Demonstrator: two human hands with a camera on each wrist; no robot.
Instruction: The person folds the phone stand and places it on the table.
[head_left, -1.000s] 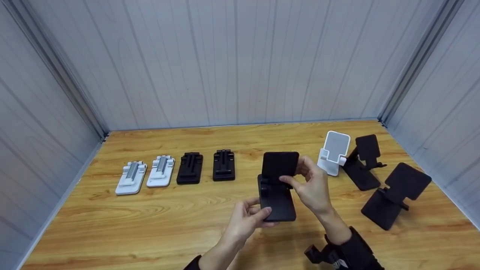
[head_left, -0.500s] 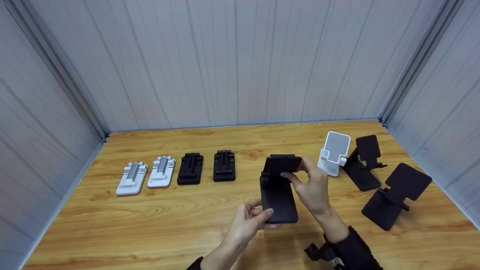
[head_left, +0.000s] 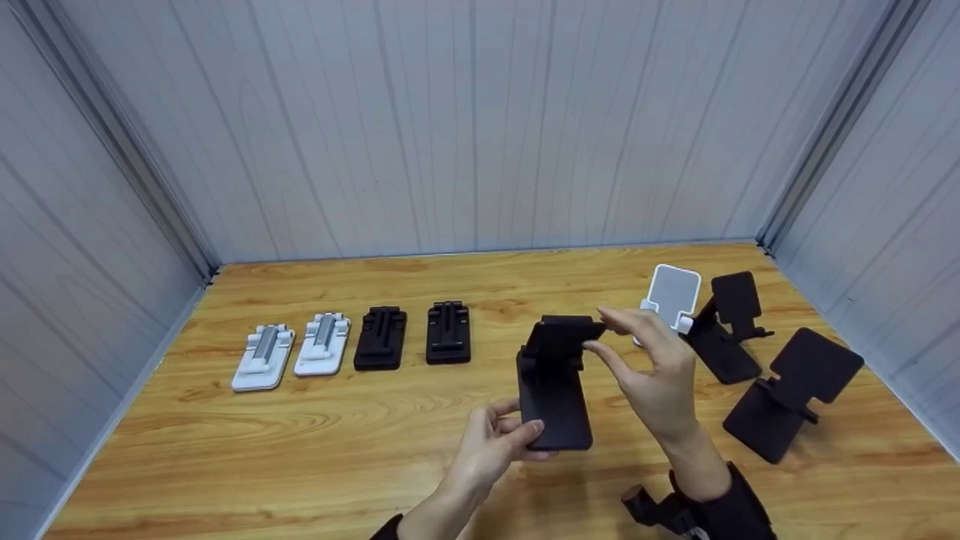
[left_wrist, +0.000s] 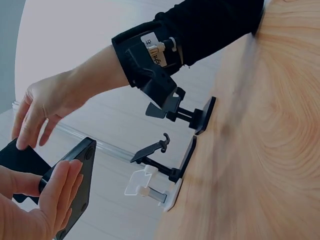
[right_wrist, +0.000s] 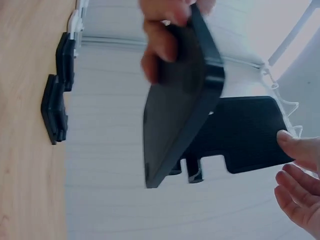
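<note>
Left of the unfolded white stand (head_left: 674, 292), my left hand (head_left: 484, 450) pinches the black phone stand (head_left: 556, 412); my right hand (head_left: 661, 379), thumb and finger parted, loosely straddles its panel (right_wrist: 250, 131). Overpushing could twist it free.

Bench (head_left: 315, 457) walled on three sides: back wall (head_left: 465, 135) behind far edge, left wall (head_left: 82, 255) and right wall (head_left: 892, 187) along the flanks; left half carries a row of four, all apart, each slightly farther back going rightward: first stand (head_left: 262, 360), second stand (head_left: 322, 346), third stand (head_left: 380, 341), fourth stand (head_left: 448, 334); right side carries three: rear stand (head_left: 674, 291), partly hidden behind right hand (head_left: 660, 375); middle stand (head_left: 736, 304) just right of it; front stand (head_left: 815, 364) nearest the person, farthest right; between row and trio, above bench, held stand (head_left: 556, 412); left hand (head_left: 489, 442) at its lower left, right hand at upper right edge.
</note>
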